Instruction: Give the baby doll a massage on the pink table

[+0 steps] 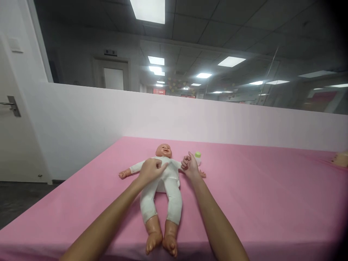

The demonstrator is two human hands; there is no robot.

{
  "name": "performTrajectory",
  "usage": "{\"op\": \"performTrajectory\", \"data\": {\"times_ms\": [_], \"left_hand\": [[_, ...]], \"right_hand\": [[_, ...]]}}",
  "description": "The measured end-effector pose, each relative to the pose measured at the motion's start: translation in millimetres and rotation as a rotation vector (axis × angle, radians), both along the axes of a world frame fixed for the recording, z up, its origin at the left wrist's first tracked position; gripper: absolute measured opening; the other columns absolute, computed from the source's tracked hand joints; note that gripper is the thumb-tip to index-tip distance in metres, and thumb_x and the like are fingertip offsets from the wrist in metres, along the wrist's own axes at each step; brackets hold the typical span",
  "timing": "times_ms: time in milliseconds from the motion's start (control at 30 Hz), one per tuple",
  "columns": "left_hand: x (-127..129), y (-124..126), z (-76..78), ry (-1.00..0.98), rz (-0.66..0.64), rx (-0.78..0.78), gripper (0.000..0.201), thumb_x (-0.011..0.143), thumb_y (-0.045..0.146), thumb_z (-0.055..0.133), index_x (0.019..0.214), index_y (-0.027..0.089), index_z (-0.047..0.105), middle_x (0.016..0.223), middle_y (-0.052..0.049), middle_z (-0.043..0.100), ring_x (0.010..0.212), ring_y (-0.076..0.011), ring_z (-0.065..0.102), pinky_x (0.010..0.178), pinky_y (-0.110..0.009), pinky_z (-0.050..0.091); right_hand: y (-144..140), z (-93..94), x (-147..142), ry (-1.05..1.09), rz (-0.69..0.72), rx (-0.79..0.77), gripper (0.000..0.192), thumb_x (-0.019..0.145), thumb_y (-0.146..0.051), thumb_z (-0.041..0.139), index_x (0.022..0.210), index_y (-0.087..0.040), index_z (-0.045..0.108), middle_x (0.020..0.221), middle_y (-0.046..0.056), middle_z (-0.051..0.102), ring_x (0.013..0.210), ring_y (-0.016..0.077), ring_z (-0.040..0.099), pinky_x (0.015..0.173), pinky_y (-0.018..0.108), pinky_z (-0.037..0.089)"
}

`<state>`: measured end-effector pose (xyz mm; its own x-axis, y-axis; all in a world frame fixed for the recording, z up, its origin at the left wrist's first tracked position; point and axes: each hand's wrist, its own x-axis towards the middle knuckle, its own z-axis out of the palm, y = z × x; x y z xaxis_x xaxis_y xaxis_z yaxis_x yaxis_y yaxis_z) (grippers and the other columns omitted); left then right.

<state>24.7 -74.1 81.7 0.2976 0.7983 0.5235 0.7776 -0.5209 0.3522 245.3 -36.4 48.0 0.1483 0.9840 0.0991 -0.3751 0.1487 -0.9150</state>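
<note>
Near the front edge of the pink cloth-covered worktop (pixel 244 188), a plastic baby doll in a white soft bodysuit (pixel 165 181) lies on its back, head toward the far edge and bare feet reaching the front edge. Its arms stretch out to either side, and its legs lie close together. On the doll's chest rests the left hand (pixel 150 171), fingers curled and pressed down onto the white fabric, thumb pointing toward the doll's neck. At the doll's outstretched arm on the right side, the right hand (pixel 189 165) is closed with its fingers bunched together around the end of the sleeve; whether it pinches the fabric or the doll's wrist cannot be told. Both bare forearms run from the front edge up to the doll. Just beyond the right hand, toward the far edge, stands a small white bottle with a pale green cap (pixel 198 158), partly hidden by the fingers. At the worktop's far right edge lies a tan object (pixel 341 159), cut off by the frame.
</note>
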Motion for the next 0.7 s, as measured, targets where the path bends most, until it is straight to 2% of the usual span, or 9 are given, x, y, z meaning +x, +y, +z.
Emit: {"op": "performTrajectory", "data": {"times_ms": [100,167,233,333,433,600,700], "left_hand": [[27,-32,-7.8,-0.069,-0.327,0.048,0.041,0.094,0.044,0.055,0.061,0.02,0.053,0.058,0.002,0.052,0.056,-0.013,0.047,0.059,-0.029,0.035],[40,-48,-16.3,-0.051,-0.483,0.026,0.027,0.092,0.037,0.059,0.071,0.02,0.06,0.063,0.002,0.056,0.059,-0.0136,0.05,0.06,-0.028,0.039],[47,-58,-22.8,-0.034,-0.587,0.02,0.012,0.091,0.032,0.061,0.091,0.022,0.068,0.075,0.0,0.065,0.069,-0.0167,0.057,0.068,-0.029,0.046],[50,-65,-26.1,-0.066,-0.624,0.028,0.039,0.09,0.03,0.063,0.129,0.026,0.061,0.113,-0.007,0.069,0.098,-0.0236,0.065,0.087,-0.036,0.052],[51,-68,-25.8,-0.049,-0.621,0.025,0.056,0.089,0.033,0.067,0.143,0.027,0.052,0.136,-0.011,0.059,0.114,-0.0274,0.062,0.094,-0.04,0.053],[54,-71,-27.1,0.041,-0.747,0.074,0.052,0.091,0.033,0.066,0.142,0.028,0.054,0.13,-0.009,0.061,0.112,-0.026,0.063,0.097,-0.04,0.053],[54,-70,-26.7,0.053,-0.834,0.118,0.04,0.092,0.029,0.064,0.131,0.023,0.062,0.12,-0.009,0.065,0.104,-0.0232,0.064,0.093,-0.037,0.054]], "right_hand": [[1,-2.0,-14,0.356,-0.016,-0.003,0.045,0.098,-0.056,0.035,0.066,-0.025,0.028,0.047,-0.01,0.021,0.042,0.0112,0.02,0.043,0.025,0.025],[-2,-2.6,-21,0.511,-0.028,-0.024,0.039,0.1,-0.044,0.033,0.067,-0.025,0.029,0.047,-0.009,0.023,0.042,0.0115,0.021,0.043,0.025,0.025],[-7,-1.2,-25,0.627,-0.031,-0.039,0.036,0.1,-0.038,0.032,0.067,-0.025,0.03,0.048,-0.008,0.024,0.042,0.0119,0.021,0.042,0.025,0.025],[-13,3.2,-26,0.71,-0.06,-0.045,0.037,0.101,-0.041,0.03,0.067,-0.025,0.031,0.049,-0.008,0.021,0.042,0.0123,0.021,0.042,0.026,0.024],[-16,6.8,-22,0.711,-0.118,-0.034,0.041,0.102,-0.046,0.026,0.068,-0.025,0.03,0.05,-0.008,0.02,0.042,0.0118,0.021,0.042,0.026,0.024],[-18,11.1,-15,0.737,-0.182,0.032,0.043,0.102,-0.048,0.023,0.067,-0.024,0.031,0.049,-0.008,0.022,0.041,0.0108,0.021,0.04,0.025,0.024],[-19,14.6,-13,0.817,-0.197,0.064,0.044,0.101,-0.049,0.027,0.066,-0.024,0.031,0.047,-0.009,0.023,0.04,0.01,0.019,0.038,0.025,0.021]]}}
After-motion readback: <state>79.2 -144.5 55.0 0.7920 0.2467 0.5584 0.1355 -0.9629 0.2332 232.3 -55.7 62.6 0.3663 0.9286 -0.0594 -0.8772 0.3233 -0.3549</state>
